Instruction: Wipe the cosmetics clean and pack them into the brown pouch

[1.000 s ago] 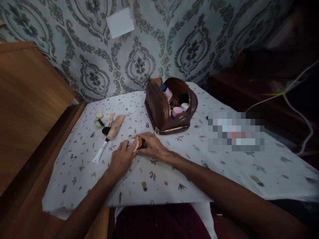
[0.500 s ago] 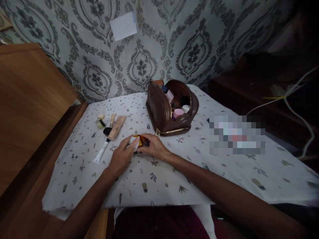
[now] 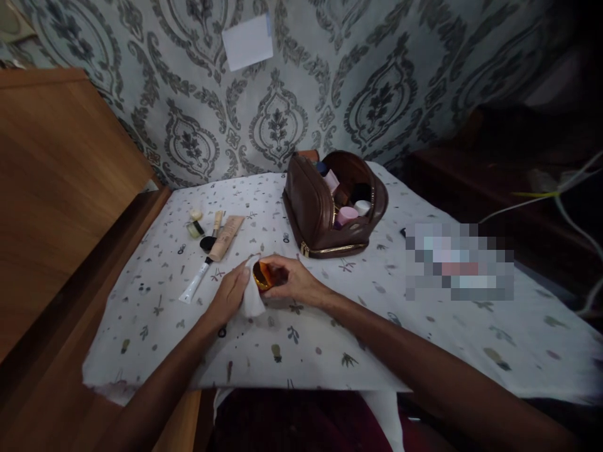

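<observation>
Left hand (image 3: pixel 230 291) holding one cloth (image 3: pixel 253 300), right hand (image 3: pixel 299 282) one container (image 3: pixel 262 277)

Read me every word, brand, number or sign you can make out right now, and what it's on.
No text can be read.
Beige tube: faint print, too small and blurred to read.
Slim white tube: any marking is too small to read.
Amber container in the right hand: no lettering discernible.
White card on the wall: none discernible.
Patch at right: pixelated, unreadable.
</observation>
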`<state>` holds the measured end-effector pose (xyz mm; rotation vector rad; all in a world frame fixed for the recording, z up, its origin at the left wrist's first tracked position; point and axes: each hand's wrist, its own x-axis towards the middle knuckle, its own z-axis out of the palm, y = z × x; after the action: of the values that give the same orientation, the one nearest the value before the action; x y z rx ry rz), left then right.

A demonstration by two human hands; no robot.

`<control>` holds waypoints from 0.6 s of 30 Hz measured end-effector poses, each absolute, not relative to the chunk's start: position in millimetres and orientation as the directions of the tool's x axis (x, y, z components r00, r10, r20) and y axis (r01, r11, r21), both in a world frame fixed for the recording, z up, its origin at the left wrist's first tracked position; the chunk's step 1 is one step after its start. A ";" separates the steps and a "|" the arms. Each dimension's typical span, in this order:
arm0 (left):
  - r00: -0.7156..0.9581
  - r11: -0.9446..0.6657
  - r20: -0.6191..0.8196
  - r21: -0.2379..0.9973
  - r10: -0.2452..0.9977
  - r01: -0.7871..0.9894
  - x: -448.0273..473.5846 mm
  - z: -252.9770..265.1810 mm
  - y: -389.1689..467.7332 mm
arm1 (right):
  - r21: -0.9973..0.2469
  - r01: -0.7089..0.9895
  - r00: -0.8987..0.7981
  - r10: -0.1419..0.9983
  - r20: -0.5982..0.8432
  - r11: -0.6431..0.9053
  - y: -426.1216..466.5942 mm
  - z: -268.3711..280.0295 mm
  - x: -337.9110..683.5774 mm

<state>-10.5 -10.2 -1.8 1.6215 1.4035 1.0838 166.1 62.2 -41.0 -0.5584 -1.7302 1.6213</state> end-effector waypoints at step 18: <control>-0.181 0.039 -0.030 0.998 0.983 0.043 -1.2 -21.2 -7.6 | -0.944 -0.002 -0.572 0.774 0.271 0.329 54.1 -39.7 163.5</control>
<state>-1.2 -7.6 -21.2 1.1264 1.3935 1.2931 163.5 54.1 -39.7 -0.6836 -1.8466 1.3140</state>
